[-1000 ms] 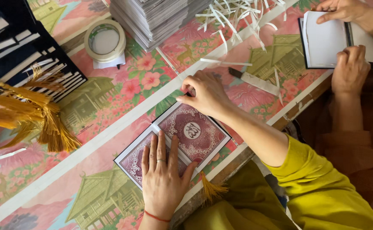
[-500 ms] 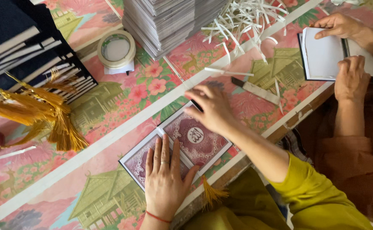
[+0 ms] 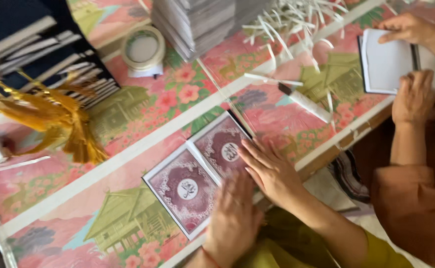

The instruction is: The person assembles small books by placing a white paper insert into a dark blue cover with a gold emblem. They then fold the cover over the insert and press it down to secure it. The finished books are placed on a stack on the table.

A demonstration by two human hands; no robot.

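Note:
An open booklet (image 3: 197,176) with maroon ornamented pages and white round emblems lies flat on the patterned table. My left hand (image 3: 233,218) rests flat near its lower right corner, blurred by motion. My right hand (image 3: 269,168) lies flat on the booklet's right edge, fingers spread. Neither hand grips anything.
Another person's hands (image 3: 413,94) hold an open white booklet (image 3: 389,62) at the right. Behind stand a stack of booklets (image 3: 202,22), a heap of white strips (image 3: 297,20), a tape roll (image 3: 143,49), dark booklets (image 3: 33,44) and gold tassels (image 3: 63,119). A pen-like tool (image 3: 304,101) lies nearby.
My right hand has slid from the booklet's far corner down to its right edge. My left hand has shifted right, off the left page, which now shows in full.

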